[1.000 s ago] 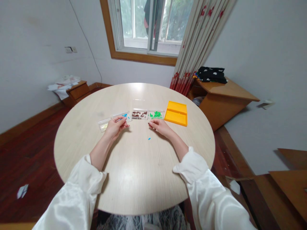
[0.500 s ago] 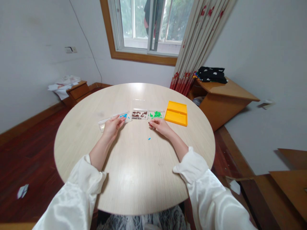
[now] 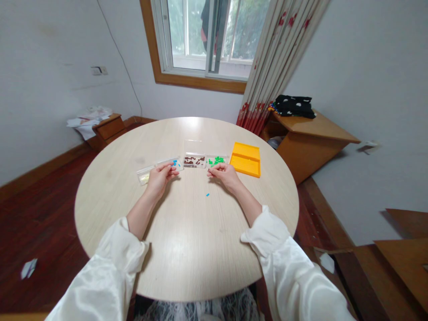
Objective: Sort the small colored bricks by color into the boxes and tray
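A: What has been changed in the last half second?

B: The left hand [image 3: 158, 179] has been drawn back a little from the clear tray [image 3: 169, 159] of blue pieces [image 3: 179, 165], over which its fingers had been stretched. The right hand [image 3: 228, 176] has been kept almost unmoved.

A: And what is gripped?

B: At the right, a small dark piece [image 3: 209, 170] is pinched between thumb and forefinger, the tips closed on it. At the left, thumb and fingers are curled near one another — whether a blue piece is held there cannot be told.

A: What may be made of that?

B: A pick from the blue pieces may be judged to have been tried, though it is not confirmed. A loose blue piece [image 3: 207, 195] is left on the table [image 3: 200, 249], well apart from both hands.

A: What is hidden?

B: Parts of the clear tray and the leftmost case [image 3: 143, 178] are covered by the left hand, and the near edge beside the green pieces [image 3: 217, 159] by the right — the dark piece's shape is too small to be made out.
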`<state>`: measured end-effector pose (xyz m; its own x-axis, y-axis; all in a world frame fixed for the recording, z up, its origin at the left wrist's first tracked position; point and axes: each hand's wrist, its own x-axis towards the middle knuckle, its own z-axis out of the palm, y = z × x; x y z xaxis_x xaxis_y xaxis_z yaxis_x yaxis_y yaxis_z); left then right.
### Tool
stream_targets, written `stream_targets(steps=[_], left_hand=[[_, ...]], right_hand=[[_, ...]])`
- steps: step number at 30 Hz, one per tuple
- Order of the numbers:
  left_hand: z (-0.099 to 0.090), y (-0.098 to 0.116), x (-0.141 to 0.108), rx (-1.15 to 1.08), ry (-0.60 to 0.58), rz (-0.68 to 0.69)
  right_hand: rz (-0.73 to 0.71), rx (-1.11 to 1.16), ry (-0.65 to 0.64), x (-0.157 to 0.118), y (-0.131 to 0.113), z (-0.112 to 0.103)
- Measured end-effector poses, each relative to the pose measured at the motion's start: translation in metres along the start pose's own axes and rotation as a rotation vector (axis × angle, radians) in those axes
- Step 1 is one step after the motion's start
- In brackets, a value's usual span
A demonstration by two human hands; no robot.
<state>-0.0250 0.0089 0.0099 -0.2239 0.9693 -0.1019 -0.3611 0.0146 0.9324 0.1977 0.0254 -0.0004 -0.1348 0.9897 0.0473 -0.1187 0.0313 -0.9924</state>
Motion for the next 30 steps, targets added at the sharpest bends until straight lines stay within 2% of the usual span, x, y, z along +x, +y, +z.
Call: stream_targets(steps=[3, 9, 20, 27, 30], left_hand=[[0.000, -0.001, 0.000, 0.014, -0.007, 0.011], [0.001, 0.000, 0.000, 0.022, 0.004, 0.030], [0.002, 0.001, -0.003, 0.027, 0.001, 0.039], [0.004, 0.001, -0.002, 0.031, 0.024, 0.030], [0.005, 0.000, -0.002, 0.033, 0.022, 0.028]], right_hand=[[0.004, 0.058, -0.015, 0.001, 0.001, -0.001], [0.040, 0.070, -0.149, 0.000, 0.003, -0.002], [0.038, 0.023, -0.106, -0.001, 0.001, 0.001], [0.033, -0.041, -0.181, -0.006, -0.002, 0.004], [0.012, -0.085, -0.153, -0.005, -0.001, 0.008]])
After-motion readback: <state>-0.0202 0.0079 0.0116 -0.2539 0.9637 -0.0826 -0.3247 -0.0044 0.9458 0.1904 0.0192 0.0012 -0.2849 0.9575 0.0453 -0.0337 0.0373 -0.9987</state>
